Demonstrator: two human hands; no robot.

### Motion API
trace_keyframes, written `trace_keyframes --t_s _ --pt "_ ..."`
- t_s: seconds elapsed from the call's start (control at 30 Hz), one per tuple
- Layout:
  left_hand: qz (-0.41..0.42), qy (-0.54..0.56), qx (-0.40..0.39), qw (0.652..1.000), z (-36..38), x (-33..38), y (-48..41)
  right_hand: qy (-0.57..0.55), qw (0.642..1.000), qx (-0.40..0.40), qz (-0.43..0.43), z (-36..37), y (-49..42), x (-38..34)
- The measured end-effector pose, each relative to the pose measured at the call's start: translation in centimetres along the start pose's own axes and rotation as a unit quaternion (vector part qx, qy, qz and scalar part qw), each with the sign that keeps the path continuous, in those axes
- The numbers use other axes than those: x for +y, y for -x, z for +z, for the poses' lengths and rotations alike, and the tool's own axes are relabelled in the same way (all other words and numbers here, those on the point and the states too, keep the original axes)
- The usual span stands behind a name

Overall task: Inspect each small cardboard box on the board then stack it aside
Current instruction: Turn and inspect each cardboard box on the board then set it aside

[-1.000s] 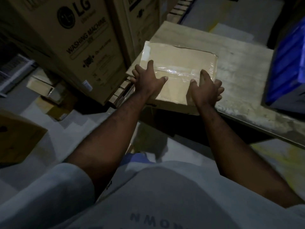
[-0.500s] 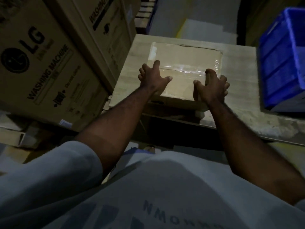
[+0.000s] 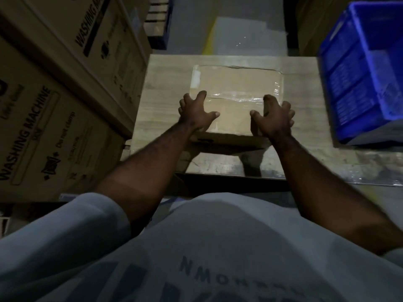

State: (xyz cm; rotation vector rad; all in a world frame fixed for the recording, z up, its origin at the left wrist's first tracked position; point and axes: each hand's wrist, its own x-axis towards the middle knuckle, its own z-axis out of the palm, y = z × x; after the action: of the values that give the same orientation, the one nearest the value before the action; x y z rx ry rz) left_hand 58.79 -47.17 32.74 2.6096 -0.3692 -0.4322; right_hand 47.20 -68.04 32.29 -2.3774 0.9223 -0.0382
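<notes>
Left hand (image 3: 196,115) and right hand (image 3: 273,118) are gripping the cardboard box (image 3: 236,86) mid-frame on the surface (image 3: 165,90). Inspecting is seemingly getting underway; stacking is yet coming.

Walled on the left by stacked washing-machine cartons (image 3: 65,118), hard against the desk (image 3: 305,88) edge. Blocked on the right by a blue crate (image 3: 366,73) set on the desk. Open in between: bare strips either side of the cardboard box (image 3: 235,88), wider toward the crate, plus bare desk in front and open floor (image 3: 239,35) beyond.
</notes>
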Motion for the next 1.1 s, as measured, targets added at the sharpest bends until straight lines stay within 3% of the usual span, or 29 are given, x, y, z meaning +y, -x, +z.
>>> trace_keyframes --t_s 0.23,0.47,0.57,0.8,1.1 --pt "-0.014 -0.004 -0.027 1.000 1.0 0.4 -0.5 0.025 0.997 -0.031 -0.062 0.0 -1.4 2.8" --pt "-0.023 0.060 -0.002 0.998 2.7 -1.0 2.6 0.128 0.968 -0.073 -0.205 -0.2 0.6 6.1" --pt "-0.041 0.090 -0.008 0.995 3.8 -2.0 4.1 0.136 0.965 -0.099 -0.202 0.6 1.2 6.7" --pt "-0.066 0.136 0.035 0.988 4.6 -2.0 5.2 0.104 0.964 -0.067 -0.235 1.4 0.4 7.5" --pt "-0.052 0.162 0.042 0.984 4.3 -3.0 4.5 0.085 0.969 -0.071 -0.221 0.9 0.6 6.7"
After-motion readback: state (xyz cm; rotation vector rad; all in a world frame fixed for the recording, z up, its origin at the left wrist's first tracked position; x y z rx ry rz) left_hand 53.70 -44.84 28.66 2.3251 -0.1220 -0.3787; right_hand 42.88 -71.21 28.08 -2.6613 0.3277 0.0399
